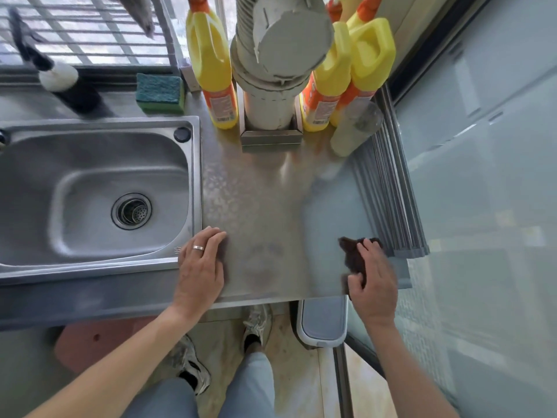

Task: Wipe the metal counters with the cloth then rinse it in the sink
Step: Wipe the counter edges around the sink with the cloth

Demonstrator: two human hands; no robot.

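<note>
A dark brown cloth (353, 255) lies on the metal counter (265, 206) near its front right corner. My right hand (373, 282) presses down on the cloth and grips it, fingers curled over it. Flat on the counter beside the sink's right rim rests my left hand (201, 263), fingers together, holding nothing, with a ring on one finger. The steel sink (90, 200) is set into the counter at the left, its drain strainer (131, 211) in the middle of the basin.
Yellow detergent bottles (211, 64) (358, 70) and a grey pipe (271, 70) stand at the back of the counter. A green sponge (159, 93) sits behind the sink. A rolled grey rack (388, 182) lines the counter's right edge against the glass wall. A bin (324, 324) stands below.
</note>
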